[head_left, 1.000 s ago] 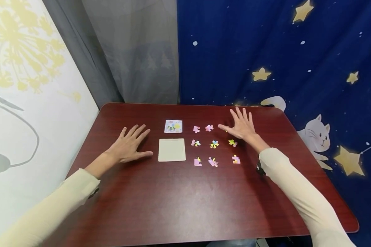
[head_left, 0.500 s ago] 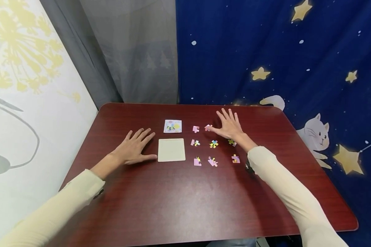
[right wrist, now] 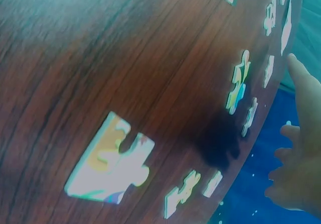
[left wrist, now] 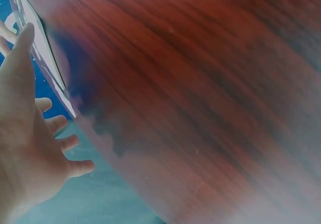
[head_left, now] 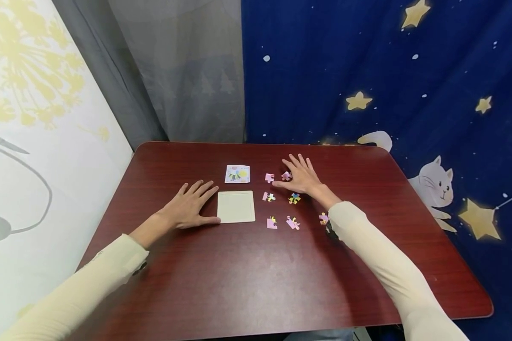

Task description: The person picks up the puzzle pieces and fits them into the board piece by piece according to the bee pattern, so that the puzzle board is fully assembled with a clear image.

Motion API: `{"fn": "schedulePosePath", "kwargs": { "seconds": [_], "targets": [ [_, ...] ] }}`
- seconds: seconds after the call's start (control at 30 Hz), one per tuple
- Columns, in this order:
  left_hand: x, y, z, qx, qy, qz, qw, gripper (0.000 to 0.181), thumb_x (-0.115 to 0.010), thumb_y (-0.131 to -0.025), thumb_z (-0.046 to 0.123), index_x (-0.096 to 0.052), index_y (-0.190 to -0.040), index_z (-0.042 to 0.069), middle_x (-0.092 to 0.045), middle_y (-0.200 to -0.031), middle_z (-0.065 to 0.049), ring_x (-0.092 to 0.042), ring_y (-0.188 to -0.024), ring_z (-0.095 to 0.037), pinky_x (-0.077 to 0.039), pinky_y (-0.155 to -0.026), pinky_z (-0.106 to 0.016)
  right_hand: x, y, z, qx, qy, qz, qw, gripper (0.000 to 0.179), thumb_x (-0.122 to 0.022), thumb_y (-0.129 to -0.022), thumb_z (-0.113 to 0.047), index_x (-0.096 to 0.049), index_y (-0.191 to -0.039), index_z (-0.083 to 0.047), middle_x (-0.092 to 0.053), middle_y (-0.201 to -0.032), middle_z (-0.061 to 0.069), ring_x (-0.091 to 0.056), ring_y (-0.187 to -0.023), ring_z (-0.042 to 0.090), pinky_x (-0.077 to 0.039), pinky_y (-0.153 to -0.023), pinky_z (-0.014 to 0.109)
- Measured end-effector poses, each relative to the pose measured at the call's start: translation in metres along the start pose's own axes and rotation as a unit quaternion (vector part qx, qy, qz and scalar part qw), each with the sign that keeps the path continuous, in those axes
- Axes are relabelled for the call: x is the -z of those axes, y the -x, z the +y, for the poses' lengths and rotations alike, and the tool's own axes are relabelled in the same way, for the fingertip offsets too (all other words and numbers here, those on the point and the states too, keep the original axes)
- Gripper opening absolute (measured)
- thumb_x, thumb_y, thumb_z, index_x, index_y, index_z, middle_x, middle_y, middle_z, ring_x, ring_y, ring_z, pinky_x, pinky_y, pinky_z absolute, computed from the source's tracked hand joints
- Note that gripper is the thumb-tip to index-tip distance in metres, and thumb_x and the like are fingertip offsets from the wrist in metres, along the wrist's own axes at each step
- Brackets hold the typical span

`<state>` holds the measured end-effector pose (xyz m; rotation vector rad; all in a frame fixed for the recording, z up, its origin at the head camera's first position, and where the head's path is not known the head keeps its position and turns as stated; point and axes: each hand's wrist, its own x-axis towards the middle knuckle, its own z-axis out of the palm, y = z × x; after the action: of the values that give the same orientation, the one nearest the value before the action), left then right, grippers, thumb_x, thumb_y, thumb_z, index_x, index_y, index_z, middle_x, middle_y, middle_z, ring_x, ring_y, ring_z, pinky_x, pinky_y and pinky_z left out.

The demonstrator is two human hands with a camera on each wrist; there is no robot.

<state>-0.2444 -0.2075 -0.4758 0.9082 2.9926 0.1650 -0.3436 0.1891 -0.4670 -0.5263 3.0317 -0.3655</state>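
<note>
On the dark red table, my left hand (head_left: pixel 189 206) is spread beside a cream puzzle board (head_left: pixel 236 207). Its thumb tip meets the board's near left corner in the head view; contact cannot be told. Fingers extended, my right hand (head_left: pixel 302 179) hovers over the far puzzle pieces, casting a shadow. Below its thumb lies a pink corner piece (head_left: pixel 269 178), and another pink piece (head_left: pixel 286 175) shows by its fingers. A yellow and blue piece (head_left: pixel 294 198) lies just nearer. Neither hand holds anything. The right hand and sleeve hide some right-hand pieces, though the right wrist view shows a large corner piece (right wrist: pixel 113 163).
A small bee picture card (head_left: pixel 237 174) lies behind the board. More loose pieces, such as a pink and yellow one (head_left: pixel 272 222) and a pink one (head_left: pixel 293 223), lie right of the board. Curtains (head_left: pixel 298 76) hang behind the table (head_left: pixel 222 284).
My right hand has moved left across the far pieces, from the right column to the left one. My left hand has shifted slightly right, up to the board. The pieces have not visibly moved.
</note>
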Motion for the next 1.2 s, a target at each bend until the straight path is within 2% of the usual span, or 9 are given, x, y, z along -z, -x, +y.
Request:
{"fn": "schedulePosePath", "kwargs": {
  "seconds": [0.23, 0.3, 0.6, 0.77, 0.87, 1.0, 1.2],
  "targets": [
    [-0.002, -0.003, 0.001, 0.0, 0.005, -0.003, 1.0, 0.109, -0.054, -0.085, 0.086, -0.032, -0.164, 0.015, -0.03, -0.169, -0.011, -0.027, -0.154, -0.04, -0.019, -0.119, -0.07, -0.005, -0.004, -0.007, 0.022, -0.008, -0.008, 0.9997, 0.097, -0.066, -0.088, -0.07, -0.038, -0.162, -0.014, -0.024, -0.17, 0.017, -0.009, -0.159, 0.042, 0.001, -0.128, 0.052],
    [-0.001, -0.004, 0.002, 0.0, 0.009, -0.005, 0.9999, 0.108, -0.055, -0.085, 0.086, -0.033, -0.164, 0.016, -0.031, -0.168, -0.009, -0.027, -0.154, -0.039, -0.02, -0.119, -0.069, -0.006, -0.005, -0.008, 0.03, -0.014, -0.009, 0.9994, 0.094, -0.068, -0.088, -0.069, -0.041, -0.16, -0.013, -0.027, -0.169, 0.017, -0.012, -0.158, 0.043, 0.001, -0.128, 0.052],
    [0.0, -0.008, 0.004, -0.008, 0.038, -0.009, 0.9992, 0.107, -0.067, -0.083, 0.078, -0.037, -0.162, 0.013, -0.037, -0.165, -0.01, -0.028, -0.153, -0.04, -0.022, -0.118, -0.071, -0.014, -0.012, -0.015, 0.056, -0.018, -0.01, 0.9982, 0.085, -0.073, -0.091, -0.057, -0.049, -0.154, -0.006, -0.04, -0.162, 0.019, -0.023, -0.155, 0.042, -0.013, -0.127, 0.052],
    [-0.002, -0.008, 0.004, -0.007, 0.059, -0.009, 0.9982, 0.108, -0.07, -0.082, 0.077, -0.039, -0.16, 0.01, -0.04, -0.163, -0.01, -0.029, -0.152, -0.039, -0.022, -0.117, -0.072, -0.017, -0.014, -0.017, 0.071, -0.021, 0.006, 0.9973, 0.08, -0.076, -0.092, -0.051, -0.054, -0.15, -0.002, -0.051, -0.152, 0.022, -0.037, -0.149, 0.039, -0.019, -0.126, 0.05],
    [-0.002, -0.009, 0.004, -0.004, 0.069, -0.008, 0.9976, 0.108, -0.071, -0.081, 0.077, -0.041, -0.159, 0.009, -0.042, -0.162, -0.01, -0.03, -0.152, -0.038, -0.023, -0.117, -0.071, -0.018, -0.015, -0.018, 0.075, -0.026, 0.008, 0.9968, 0.076, -0.077, -0.092, -0.049, -0.056, -0.149, -0.004, -0.055, -0.146, 0.021, -0.046, -0.142, 0.036, -0.029, -0.123, 0.048],
    [-0.002, -0.009, 0.003, -0.006, 0.074, -0.008, 0.9972, 0.108, -0.072, -0.08, 0.077, -0.043, -0.158, 0.009, -0.043, -0.161, -0.009, -0.031, -0.152, -0.037, -0.024, -0.118, -0.069, -0.017, -0.017, -0.019, 0.067, -0.043, -0.004, 0.9968, 0.066, -0.077, -0.093, -0.046, -0.061, -0.146, -0.009, -0.058, -0.141, 0.016, -0.051, -0.134, 0.033, -0.045, -0.11, 0.047],
    [-0.004, -0.011, 0.003, -0.018, 0.079, -0.008, 0.9967, 0.105, -0.074, -0.08, 0.075, -0.046, -0.156, 0.008, -0.045, -0.159, -0.01, -0.033, -0.15, -0.036, -0.027, -0.118, -0.067, -0.016, -0.018, -0.022, 0.063, -0.065, -0.016, 0.9958, 0.05, -0.077, -0.095, -0.04, -0.07, -0.137, -0.014, -0.062, -0.133, 0.013, -0.055, -0.126, 0.031, -0.05, -0.103, 0.047]
  ]
}}
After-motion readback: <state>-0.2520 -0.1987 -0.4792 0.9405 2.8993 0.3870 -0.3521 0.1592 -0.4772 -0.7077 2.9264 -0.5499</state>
